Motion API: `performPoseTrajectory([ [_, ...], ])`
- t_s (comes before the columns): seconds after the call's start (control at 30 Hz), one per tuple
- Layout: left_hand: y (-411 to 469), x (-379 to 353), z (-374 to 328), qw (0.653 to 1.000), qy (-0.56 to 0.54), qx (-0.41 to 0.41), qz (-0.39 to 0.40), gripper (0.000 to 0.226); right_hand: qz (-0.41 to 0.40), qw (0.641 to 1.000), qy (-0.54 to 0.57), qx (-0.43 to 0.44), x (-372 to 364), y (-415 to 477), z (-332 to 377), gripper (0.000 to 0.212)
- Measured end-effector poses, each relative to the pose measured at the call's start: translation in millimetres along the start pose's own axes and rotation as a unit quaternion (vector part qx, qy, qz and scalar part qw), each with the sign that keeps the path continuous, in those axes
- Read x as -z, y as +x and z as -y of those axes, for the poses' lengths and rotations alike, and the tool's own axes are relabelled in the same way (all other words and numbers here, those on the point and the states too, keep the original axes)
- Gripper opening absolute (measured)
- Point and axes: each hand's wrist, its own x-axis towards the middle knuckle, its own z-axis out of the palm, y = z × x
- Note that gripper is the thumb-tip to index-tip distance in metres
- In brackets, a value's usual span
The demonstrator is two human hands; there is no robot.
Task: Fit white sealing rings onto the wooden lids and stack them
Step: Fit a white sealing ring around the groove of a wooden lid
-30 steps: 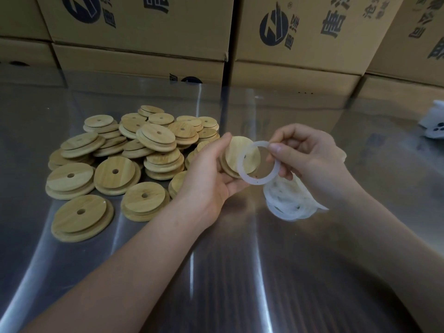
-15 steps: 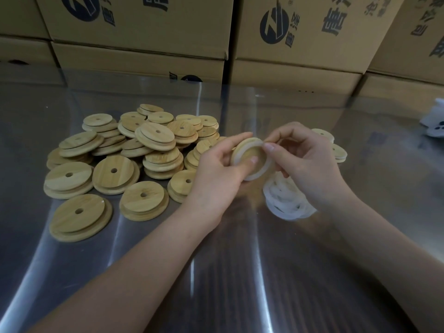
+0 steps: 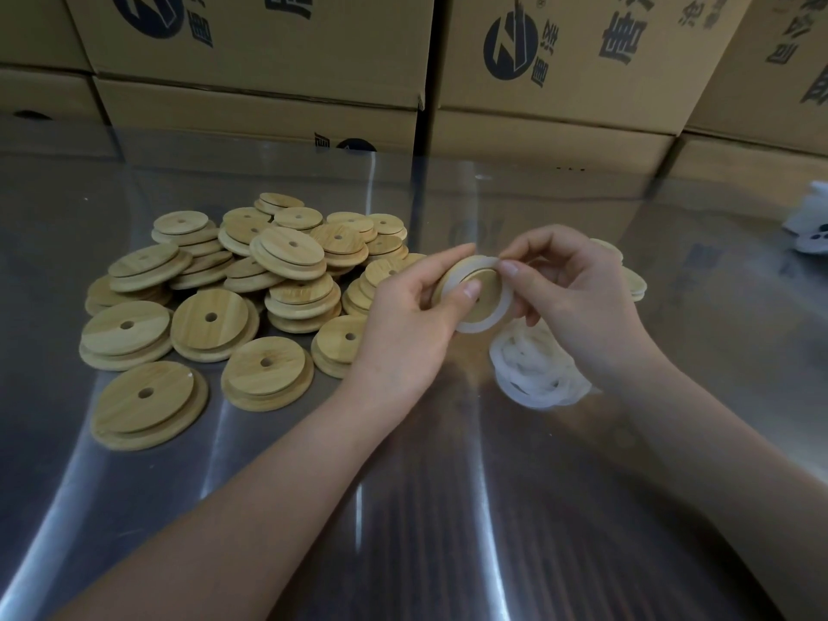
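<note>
- My left hand (image 3: 403, 324) holds a wooden lid (image 3: 481, 282) up off the tabletop (image 3: 403, 508), tilted on edge, thumb pressed on its near face and fingers curled behind it.
- My right hand (image 3: 578, 298) pinches a white ring (image 3: 486, 318) at the lid's upper right edge, thumb and forefinger closed on the band.
- The ring sits partly around the lid: its top lies along the lid's rim, while its lower right arc hangs loose below the wood.
- Both hands meet at the lid, thumbs almost touching.
- A loose heap of more rings (image 3: 537, 374) lies on the tabletop just below my right hand, near its wrist.
- To the left is a pile of bare lids (image 3: 286, 266), each with a small centre hole, some stacked several deep, some leaning on each other.
- Nearer me, four lids from that pile lie flat and more apart; the nearest single lid (image 3: 150, 403) sits at the left front.
- Behind my right hand, a few more lids (image 3: 634, 284) peek out; I cannot tell whether they carry rings.
- Cardboard boxes (image 3: 251, 60) with dark printed logos stand in a wall along the far side.
- A white object (image 3: 811, 226) lies at the far right edge, too cut off to identify.
</note>
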Motion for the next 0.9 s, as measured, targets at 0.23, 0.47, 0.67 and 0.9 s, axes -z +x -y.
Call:
performPoseTrajectory([
  [0.23, -1.5, 0.6, -1.7, 0.997, 0.034, -0.074, -0.016, 0.041, 0.015, 1.0, 0.006, -0.004, 2.2, 1.6, 0.7, 0.019],
  [0.47, -1.8, 1.7, 0.9, 0.99, 0.077, -0.109, -0.032, 0.026, 0.025, 1.0, 0.007, -0.01, 3.4, 2.4, -0.4, 0.017],
  [0.67, -2.0, 2.2, 2.4, 0.987, 0.094, -0.124, -0.045, 0.024, 0.029, 0.999, 0.0, 0.013, 4.2, 1.8, 0.5, 0.014],
  [0.9, -3.0, 1.9, 1.3, 0.982, 0.121, -0.138, -0.054, 0.023, 0.032, 0.999, -0.016, 0.027, 5.8, 0.8, 0.4, 0.022],
])
